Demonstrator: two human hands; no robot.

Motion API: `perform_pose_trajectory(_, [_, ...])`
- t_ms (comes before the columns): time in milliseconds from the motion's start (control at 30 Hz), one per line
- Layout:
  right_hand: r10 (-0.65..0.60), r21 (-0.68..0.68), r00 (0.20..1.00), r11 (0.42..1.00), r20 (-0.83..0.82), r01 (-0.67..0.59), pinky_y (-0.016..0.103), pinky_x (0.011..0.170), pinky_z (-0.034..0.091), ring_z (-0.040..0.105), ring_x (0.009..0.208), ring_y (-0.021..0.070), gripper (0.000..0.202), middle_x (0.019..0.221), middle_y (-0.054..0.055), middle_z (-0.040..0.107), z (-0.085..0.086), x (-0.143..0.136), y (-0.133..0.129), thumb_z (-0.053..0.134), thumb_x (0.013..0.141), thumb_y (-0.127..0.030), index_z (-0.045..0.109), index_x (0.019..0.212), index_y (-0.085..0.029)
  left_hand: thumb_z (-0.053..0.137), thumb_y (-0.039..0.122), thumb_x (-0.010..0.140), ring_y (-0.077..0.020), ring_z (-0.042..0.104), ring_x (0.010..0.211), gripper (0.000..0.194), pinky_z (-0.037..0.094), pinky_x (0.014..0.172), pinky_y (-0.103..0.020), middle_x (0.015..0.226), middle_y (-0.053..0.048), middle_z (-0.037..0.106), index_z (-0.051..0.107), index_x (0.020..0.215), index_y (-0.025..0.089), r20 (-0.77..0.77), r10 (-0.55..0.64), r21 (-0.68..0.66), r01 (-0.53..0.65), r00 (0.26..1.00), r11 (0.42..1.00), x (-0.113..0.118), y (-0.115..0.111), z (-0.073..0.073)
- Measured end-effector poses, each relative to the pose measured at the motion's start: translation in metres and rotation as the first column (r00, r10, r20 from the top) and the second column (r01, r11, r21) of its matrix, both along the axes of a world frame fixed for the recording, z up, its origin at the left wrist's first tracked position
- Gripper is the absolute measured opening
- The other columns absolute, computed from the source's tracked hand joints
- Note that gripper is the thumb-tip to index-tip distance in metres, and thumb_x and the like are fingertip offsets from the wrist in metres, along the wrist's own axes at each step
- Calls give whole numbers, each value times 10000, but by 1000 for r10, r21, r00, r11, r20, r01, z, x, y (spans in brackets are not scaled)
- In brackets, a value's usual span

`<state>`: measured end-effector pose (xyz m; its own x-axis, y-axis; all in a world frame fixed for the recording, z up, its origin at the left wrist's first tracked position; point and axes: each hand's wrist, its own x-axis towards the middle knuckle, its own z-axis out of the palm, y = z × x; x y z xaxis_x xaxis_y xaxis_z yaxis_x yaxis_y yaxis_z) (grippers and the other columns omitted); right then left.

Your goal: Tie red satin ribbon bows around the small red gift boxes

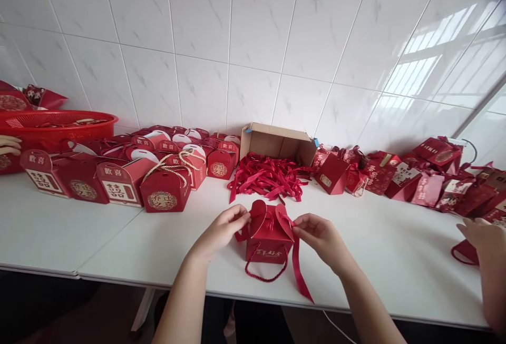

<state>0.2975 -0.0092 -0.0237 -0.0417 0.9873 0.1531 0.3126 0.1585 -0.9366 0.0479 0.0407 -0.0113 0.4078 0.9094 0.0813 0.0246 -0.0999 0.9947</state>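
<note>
A small red gift box (269, 248) with gold lettering stands upright near the table's front edge, its rounded top flaps folded up. A red ribbon (301, 275) passes through the top flaps, one tail hanging down at the right over the table. A twisted red cord handle (265, 279) droops at the box's front. My left hand (225, 228) pinches the ribbon at the box's upper left. With thumb and fingers together, my right hand (318, 236) grips the ribbon at the upper right.
Behind the box, red ribbons (269, 175) spill from a cardboard carton (279, 136). Red gift boxes (118, 183) line the left, near a red basket (79, 133). More packed boxes (429, 188) stand right. Other people's hands (484, 238) show at both edges.
</note>
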Motion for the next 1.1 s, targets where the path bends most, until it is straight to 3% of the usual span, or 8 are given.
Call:
perform_pose_trajectory(167, [-279, 175, 926, 955, 256, 239, 424, 804, 487, 629, 837, 249, 245, 845, 70, 662, -1, 25, -5, 586, 815, -454, 617, 818, -212, 601, 437, 744, -186, 513, 733, 268, 371, 691, -249, 704, 3, 546, 513, 646, 203, -192, 387, 146, -364, 902, 920, -32, 0, -13])
perform_pose_trajectory(300, [-529, 447, 818, 803, 228, 395, 399, 753, 475, 580, 856, 247, 276, 989, 98, 601, -2, 26, -18, 557, 828, -484, 604, 904, -223, 632, 391, 702, -195, 485, 699, 245, 344, 628, -238, 663, -5, 519, 503, 582, 221, -267, 635, 429, -501, 725, 752, -39, -21, -17])
perform_pose_trajectory(367, [-508, 398, 835, 825, 212, 401, 361, 646, 457, 546, 709, 215, 348, 840, 80, 580, -5, 19, -25, 483, 865, -533, 600, 822, -208, 586, 428, 761, -177, 440, 598, 274, 319, 569, -235, 586, 9, 471, 525, 584, 227, -326, 543, 407, -403, 774, 820, -32, -38, -15])
perform_pose_trajectory(467, [-263, 100, 940, 964, 216, 247, 345, 596, 433, 528, 627, 209, 510, 641, 37, 517, -14, 2, -29, 345, 894, -618, 616, 782, -200, 500, 463, 838, -182, 461, 550, 294, 319, 543, -241, 552, 8, 500, 620, 683, 244, -369, 298, 247, -216, 880, 945, -12, -60, -10])
perform_pose_trajectory(633, [-174, -223, 979, 963, -101, 149, 375, 743, 506, 611, 853, 239, 587, 969, 96, 627, -33, -23, -23, 314, 857, -703, 612, 913, -200, 587, 486, 782, -206, 486, 492, 236, 297, 514, -251, 530, -8, 555, 703, 844, 290, -381, 270, 167, -221, 884, 961, 10, -56, -12])
perform_pose_trajectory(833, [-309, -334, 676, 938, -669, 98, 368, 989, 472, 517, 1225, 213, 375, 1258, 60, 578, -29, -30, -6, 446, 873, -567, 606, 967, -241, 465, 628, 811, -202, 593, 684, 527, 373, 531, -248, 865, -84, 655, 616, 1125, 232, -1, 327, -120, -325, 945, 938, 12, -20, -18])
perform_pose_trajectory(1000, [-340, -332, 328, 940, -881, 82, 308, 864, 551, 661, 916, 153, 132, 880, 34, 650, -12, -19, 14, 530, 877, -318, 588, 792, -235, 652, 482, 753, -152, 625, 806, 436, 447, 637, -225, 931, -39, 640, 594, 1084, 205, 380, 405, -297, -305, 832, 905, 19, -3, -1])
perform_pose_trajectory(1100, [-335, -311, 226, 941, -914, 135, 262, 784, 562, 650, 764, 118, 43, 816, 0, 633, -3, -12, 16, 574, 849, -229, 606, 822, -237, 690, 366, 739, -136, 625, 770, 280, 454, 628, -217, 837, -23, 636, 627, 924, 165, 471, 428, -353, -279, 772, 893, 20, -1, 10])
